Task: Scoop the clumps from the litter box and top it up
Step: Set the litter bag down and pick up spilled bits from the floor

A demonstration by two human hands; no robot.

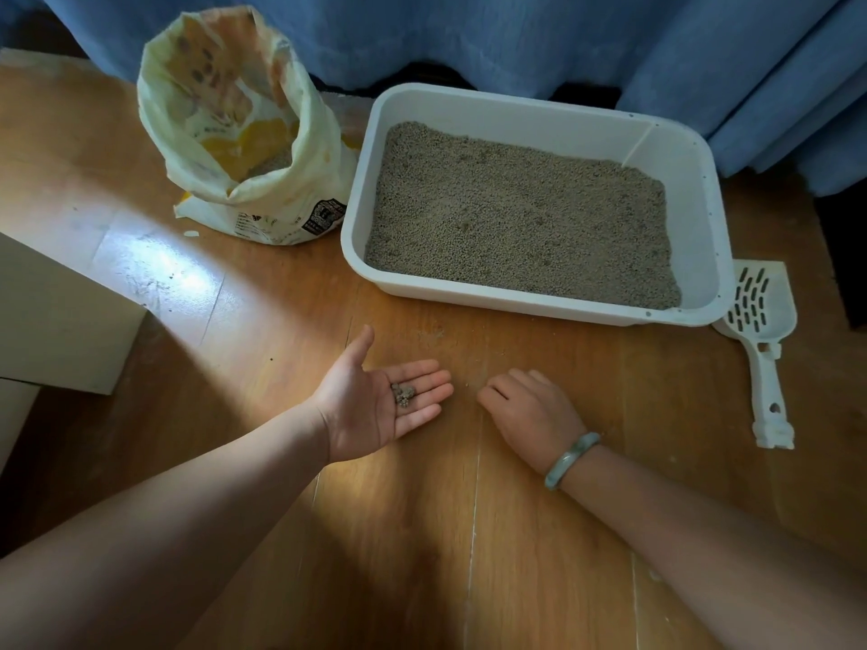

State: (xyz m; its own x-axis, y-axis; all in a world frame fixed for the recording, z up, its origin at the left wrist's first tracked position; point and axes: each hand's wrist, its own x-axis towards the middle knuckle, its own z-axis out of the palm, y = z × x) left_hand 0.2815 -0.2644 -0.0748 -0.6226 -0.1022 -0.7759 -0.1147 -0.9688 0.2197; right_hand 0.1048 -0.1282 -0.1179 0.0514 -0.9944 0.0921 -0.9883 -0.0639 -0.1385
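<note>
A white litter box filled with grey litter stands on the wooden floor. My left hand lies palm up in front of it, fingers apart, with a few grey litter grains resting on the fingers. My right hand, palm down with fingers curled, touches the floor just right of the left hand; whether it holds anything is hidden. A white slotted scoop lies on the floor at the box's right end. An open litter bag stands left of the box.
Blue curtains hang behind the box and bag. A pale cardboard-like board lies at the left edge. Scattered grains and dust mark the floor in front of the box.
</note>
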